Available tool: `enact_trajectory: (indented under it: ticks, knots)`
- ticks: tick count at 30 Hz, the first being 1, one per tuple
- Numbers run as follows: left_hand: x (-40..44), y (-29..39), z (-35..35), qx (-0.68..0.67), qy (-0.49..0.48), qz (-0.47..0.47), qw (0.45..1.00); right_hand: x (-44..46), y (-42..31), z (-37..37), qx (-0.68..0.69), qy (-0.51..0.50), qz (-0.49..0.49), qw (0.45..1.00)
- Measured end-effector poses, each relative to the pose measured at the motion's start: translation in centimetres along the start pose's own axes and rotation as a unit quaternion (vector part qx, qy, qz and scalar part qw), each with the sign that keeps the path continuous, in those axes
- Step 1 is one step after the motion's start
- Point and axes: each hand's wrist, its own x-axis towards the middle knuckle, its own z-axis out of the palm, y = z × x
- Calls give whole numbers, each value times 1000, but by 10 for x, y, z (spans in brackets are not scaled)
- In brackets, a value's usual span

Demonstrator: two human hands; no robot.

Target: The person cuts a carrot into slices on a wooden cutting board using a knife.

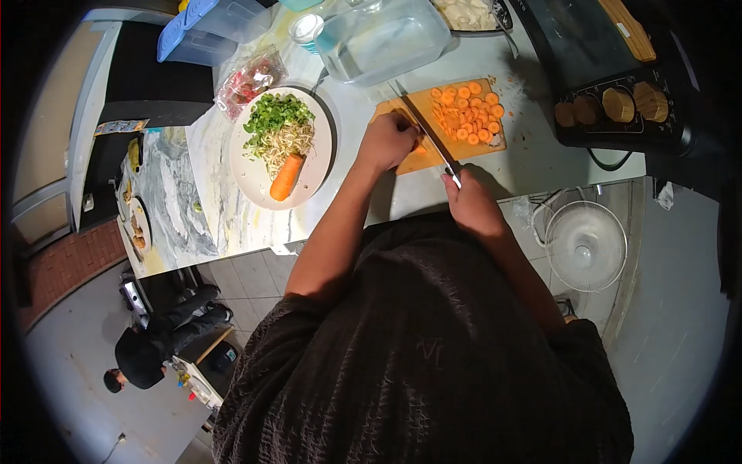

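Feed's good; placing everything off the cutting board (421, 161). Tiled floor (251, 282) on its near side, what looks like a fan (585, 246) there to the right, 1 person (143, 356) well off to the left.

Worktop (541, 162): marble-patterned, reads hard and smooth, so I'd expect it slick when wet. Dark appliance (672, 131) with 4 knobs sits right of the board, clear tub (379, 46) beyond it.

Board: flat, stiff, probably light enough to skate; I'd take it by the edges.

Plate (249, 176) left of the board carries greens (280, 114), sprouts (282, 147) and a carrot chunk (287, 178). Chunk should be firm, slightly slippery; hold around the middle.

Knife (431, 133) slants across the board, tip at the far edge. Looks rigid; handle is the only hold I'd trust. Right grip (473, 203) is closed around that handle at the board's near edge.

Left grip (388, 141) is curled over the board's left end, next to the blade. Orange shows at its fingertips, likely carrot; can't tell how far closed or what it has.

Carrot slices (475, 116) cover the board's right part: light, crisp, prone to stick. Scoop, don't pinch.
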Motion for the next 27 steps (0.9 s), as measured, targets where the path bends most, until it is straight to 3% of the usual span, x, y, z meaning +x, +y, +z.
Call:
enact_trajectory:
  ticks: [13,21,27]
  knots:
    - [2,-5,0,-20,-16,2,1000,-10,5,-10,-9,42,23,999]
    - [2,-6,-3,-125,-47,-17,991,-11,4,-9,18,37,18,999]
    - [2,-4,-6,-62,-27,-16,998,-12,0,-10,27,35,20,999]
